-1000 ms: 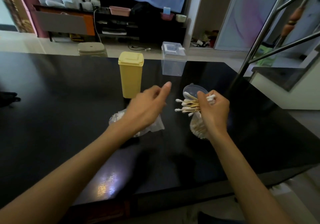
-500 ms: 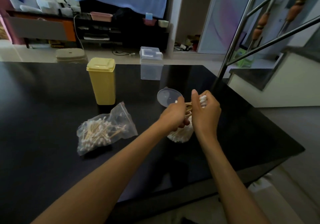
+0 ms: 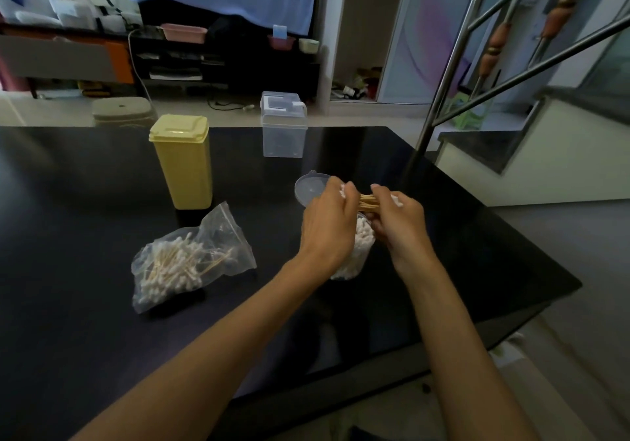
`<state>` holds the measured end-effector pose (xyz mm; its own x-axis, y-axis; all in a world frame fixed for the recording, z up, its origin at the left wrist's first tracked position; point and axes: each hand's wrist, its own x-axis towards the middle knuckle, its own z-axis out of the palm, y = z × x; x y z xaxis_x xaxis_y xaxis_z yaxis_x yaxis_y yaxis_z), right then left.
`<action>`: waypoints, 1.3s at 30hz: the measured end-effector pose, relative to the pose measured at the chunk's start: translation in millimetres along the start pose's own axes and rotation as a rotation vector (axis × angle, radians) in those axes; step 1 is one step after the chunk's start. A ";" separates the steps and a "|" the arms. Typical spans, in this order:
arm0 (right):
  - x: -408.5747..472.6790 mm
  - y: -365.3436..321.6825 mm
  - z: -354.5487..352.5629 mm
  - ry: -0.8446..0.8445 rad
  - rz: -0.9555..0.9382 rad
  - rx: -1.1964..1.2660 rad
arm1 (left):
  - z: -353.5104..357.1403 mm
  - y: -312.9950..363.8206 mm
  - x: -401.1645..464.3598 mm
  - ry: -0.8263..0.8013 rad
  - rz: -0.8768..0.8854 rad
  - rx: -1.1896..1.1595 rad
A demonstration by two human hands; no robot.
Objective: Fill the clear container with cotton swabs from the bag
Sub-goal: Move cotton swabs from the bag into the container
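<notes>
The black table (image 3: 85,321) fills most of my view, its glossy top running from my arms out to the far edge at twelve o'clock. On it, at about eleven o'clock from my hands, stands the tall yellow container (image 3: 182,161), upright with its lid closed. At twelve o'clock, near the table's far edge, sits a clear square box (image 3: 283,130), lid on. At nine o'clock from my hands lies the bag (image 3: 191,260), a clear plastic pouch slumped on its side and holding a heap of swabs.

My left hand (image 3: 329,225) and my right hand (image 3: 397,222) meet over the clear container (image 3: 358,256), which stands upright on the table just beneath them, packed with white-tipped swabs; my left wrist hides part of its wall. Between both hands I hold a bundle of cotton swabs (image 3: 366,202) lying level, left fingers curled round one end and right fingers curled round the other, with the wooden stems showing in the gap. White tips peek out past each fist. Just behind my left hand, at eleven o'clock, the round clear lid (image 3: 308,186) lies flat on the table.
</notes>
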<state>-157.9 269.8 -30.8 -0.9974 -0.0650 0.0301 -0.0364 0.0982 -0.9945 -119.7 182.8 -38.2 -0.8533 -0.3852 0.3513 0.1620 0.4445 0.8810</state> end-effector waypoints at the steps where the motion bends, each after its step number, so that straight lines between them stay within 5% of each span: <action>1: -0.1 -0.1 -0.3 0.017 -0.003 -0.040 | 1.0 0.3 -1.4 -0.017 0.031 0.037; 4: 0.8 1.1 -0.7 0.087 -0.092 -0.144 | 3.6 0.7 -2.5 -0.082 0.045 0.013; 9: 0.2 5.3 -4.6 0.186 -0.341 -0.140 | 1.6 7.2 8.4 -0.374 -0.228 -0.153; 13: 0.1 5.6 -7.9 0.209 -0.444 -0.222 | -17.8 0.8 15.5 -0.452 -0.285 -0.054; 17: 3.3 5.7 -16.2 0.273 -0.441 -0.271 | -50.6 -24.2 25.5 -0.244 -0.394 0.053; 22: 6.3 5.7 -20.0 0.302 -0.378 -0.290 | -59.7 -41.7 20.4 -0.582 -0.405 0.366; 29: 8.2 8.4 -21.1 0.256 -0.319 -0.337 | -31.3 -63.3 4.6 -0.585 -0.360 -0.080; 39: 5.1 9.4 -19.5 0.149 -0.250 -0.440 | -26.0 -83.2 -34.7 -0.530 -0.224 -0.079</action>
<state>-164.5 289.8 -38.0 -0.9518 -0.0011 0.3067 -0.2648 0.5074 -0.8200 -90.7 138.2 -115.4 -0.9994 0.0041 -0.0349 -0.0316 0.3293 0.9437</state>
